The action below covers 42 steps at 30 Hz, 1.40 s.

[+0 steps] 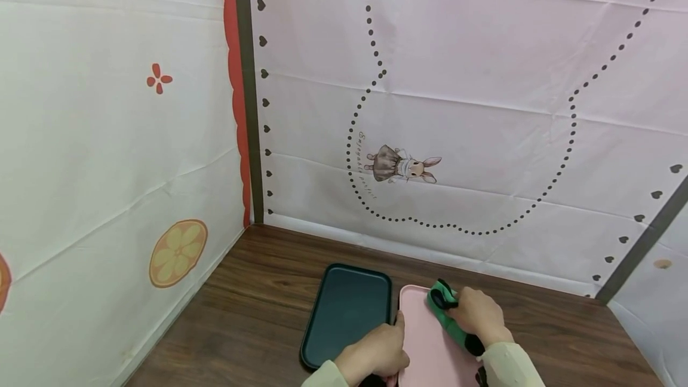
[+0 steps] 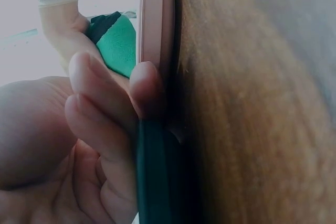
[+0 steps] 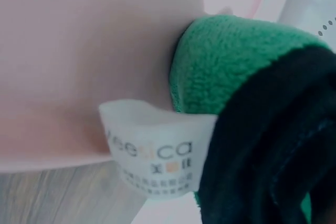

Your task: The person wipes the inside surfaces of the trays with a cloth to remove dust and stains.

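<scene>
A pink tray lies flat on the wooden table. My left hand holds its left rim, with the index finger stretched along the edge. In the left wrist view, a fingertip touches the side of the pink rim. My right hand grips a green cloth with black edging and presses it onto the tray's far right part. Close up, the right wrist view shows the cloth's fuzzy pile and a white printed label. That view hides most of the right hand.
A dark green tray lies just left of the pink one, close beside it. The wooden table meets a white wall covering on the left and a pale pink printed one at the back.
</scene>
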Each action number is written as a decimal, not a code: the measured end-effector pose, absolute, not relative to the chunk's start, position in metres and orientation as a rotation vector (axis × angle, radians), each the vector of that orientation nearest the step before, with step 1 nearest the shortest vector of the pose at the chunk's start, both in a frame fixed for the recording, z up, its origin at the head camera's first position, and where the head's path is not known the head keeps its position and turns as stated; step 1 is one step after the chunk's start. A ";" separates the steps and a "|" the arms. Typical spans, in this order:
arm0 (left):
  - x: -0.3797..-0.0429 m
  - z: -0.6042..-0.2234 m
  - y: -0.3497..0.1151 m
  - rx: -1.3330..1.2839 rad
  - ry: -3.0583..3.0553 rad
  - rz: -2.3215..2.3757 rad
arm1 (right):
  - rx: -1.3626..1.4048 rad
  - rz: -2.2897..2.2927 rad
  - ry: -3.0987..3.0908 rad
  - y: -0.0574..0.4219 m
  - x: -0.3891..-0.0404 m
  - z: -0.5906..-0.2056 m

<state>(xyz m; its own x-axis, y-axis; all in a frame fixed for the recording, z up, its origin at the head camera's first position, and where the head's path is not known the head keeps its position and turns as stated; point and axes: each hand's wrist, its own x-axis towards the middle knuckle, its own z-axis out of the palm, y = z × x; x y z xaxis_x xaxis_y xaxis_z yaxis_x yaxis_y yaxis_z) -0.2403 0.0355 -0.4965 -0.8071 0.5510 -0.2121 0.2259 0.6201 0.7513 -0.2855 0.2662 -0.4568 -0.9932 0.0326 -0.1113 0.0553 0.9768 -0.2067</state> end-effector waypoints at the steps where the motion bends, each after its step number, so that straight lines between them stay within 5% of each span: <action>1: -0.240 -0.496 0.035 0.618 2.420 1.039 | 0.060 -0.321 3.017 0.265 -0.286 -0.457; 42: -0.244 -0.497 0.033 0.595 2.429 1.060 | 0.001 -0.389 3.029 0.223 -0.292 -0.458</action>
